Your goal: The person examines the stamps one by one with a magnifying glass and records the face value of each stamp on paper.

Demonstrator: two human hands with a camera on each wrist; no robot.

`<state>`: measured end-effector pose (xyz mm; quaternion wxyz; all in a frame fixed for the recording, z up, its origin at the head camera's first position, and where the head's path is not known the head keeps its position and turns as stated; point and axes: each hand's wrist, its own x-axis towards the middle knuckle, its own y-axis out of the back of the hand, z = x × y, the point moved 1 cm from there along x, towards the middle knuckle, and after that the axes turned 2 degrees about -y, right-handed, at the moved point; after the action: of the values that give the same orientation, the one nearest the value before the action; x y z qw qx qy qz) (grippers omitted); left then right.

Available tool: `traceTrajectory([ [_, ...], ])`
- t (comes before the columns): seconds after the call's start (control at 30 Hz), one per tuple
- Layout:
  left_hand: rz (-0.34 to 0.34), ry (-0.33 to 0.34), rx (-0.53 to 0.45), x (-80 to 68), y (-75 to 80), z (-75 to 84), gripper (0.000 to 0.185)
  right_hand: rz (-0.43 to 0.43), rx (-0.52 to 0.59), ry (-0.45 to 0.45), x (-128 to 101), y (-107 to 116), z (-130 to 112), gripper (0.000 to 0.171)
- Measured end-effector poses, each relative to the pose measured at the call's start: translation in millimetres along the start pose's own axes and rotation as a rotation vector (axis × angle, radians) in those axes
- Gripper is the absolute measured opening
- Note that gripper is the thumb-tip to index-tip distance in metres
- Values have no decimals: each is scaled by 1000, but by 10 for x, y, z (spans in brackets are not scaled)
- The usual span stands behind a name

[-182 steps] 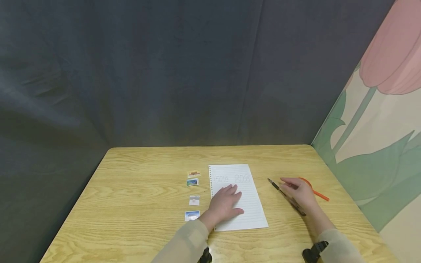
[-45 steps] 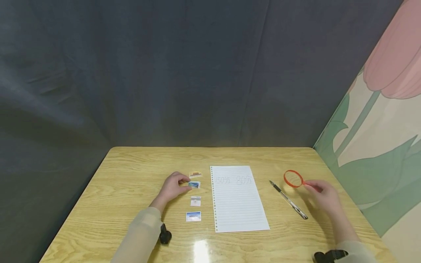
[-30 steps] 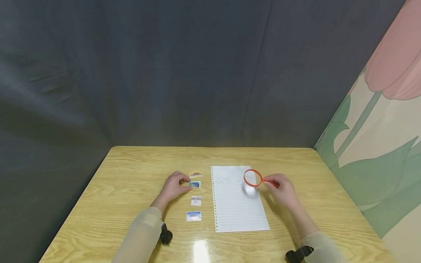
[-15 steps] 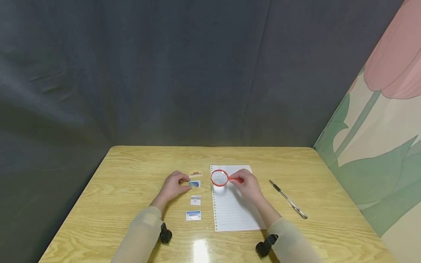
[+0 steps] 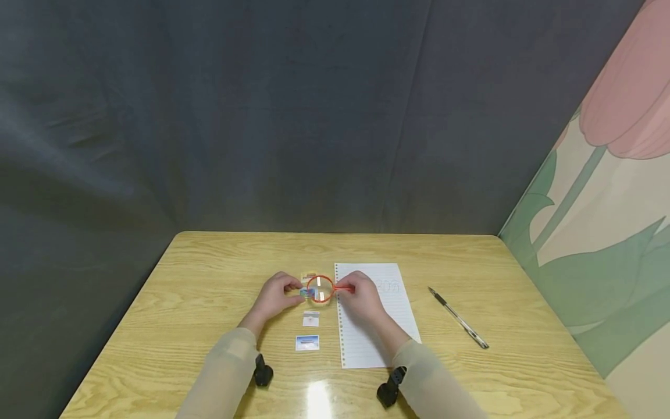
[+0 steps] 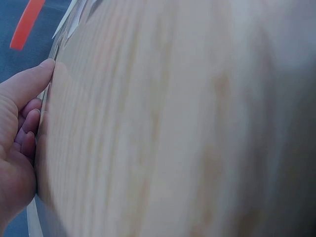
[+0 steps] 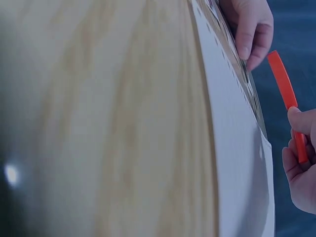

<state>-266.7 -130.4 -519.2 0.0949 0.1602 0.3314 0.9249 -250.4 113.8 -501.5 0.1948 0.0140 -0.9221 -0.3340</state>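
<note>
A person's two hands meet over a wood-grain table (image 5: 220, 262), with twelve o'clock at its far edge. A red magnifying glass (image 5: 321, 288) hovers just left of the table's middle, its handle pointing to three o'clock. The right hand (image 5: 363, 294) pinches that handle, thumb and fingers closed firmly about it. The right wrist view shows the glass nearly edge-on, raised clear of the tabletop.

The lens partly covers a small blue-green card (image 5: 305, 293) and overlaps a yellow card (image 5: 309, 276) at that card's twelve o'clock. At nine o'clock of the lens, the left hand (image 5: 273, 297) has relaxed, bent fingers; its thumb and forefinger stand a little apart, their tips touching the blue-green card's left edge without wrapping round it.

Toward six o'clock, in the same column, lie a grey-and-white card (image 5: 311, 318) and a blue card (image 5: 307, 343). At three o'clock of the cards is a lined sheet (image 5: 361, 340) with faint handwriting, partly under the right arm. Farther toward three o'clock rests a pen (image 5: 458, 318), tip toward eleven. A dark curtain (image 5: 314, 116) hangs at twelve; a wall with a painted tulip (image 5: 625, 99) rises at two.
</note>
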Motion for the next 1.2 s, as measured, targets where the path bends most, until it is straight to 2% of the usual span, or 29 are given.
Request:
traceTrajectory([
  [0.4, -2, -20, 11, 11, 2, -31, 24, -37, 7, -35, 20, -178, -100, 8],
  [0.9, 12, -26, 15, 17, -2, -28, 29, -38, -14, -13, 9, -206, -153, 7],
  [1.2, 6, -9, 0, 15, -1, -19, 28, -50, -14, -54, 11, -199, -139, 6],
])
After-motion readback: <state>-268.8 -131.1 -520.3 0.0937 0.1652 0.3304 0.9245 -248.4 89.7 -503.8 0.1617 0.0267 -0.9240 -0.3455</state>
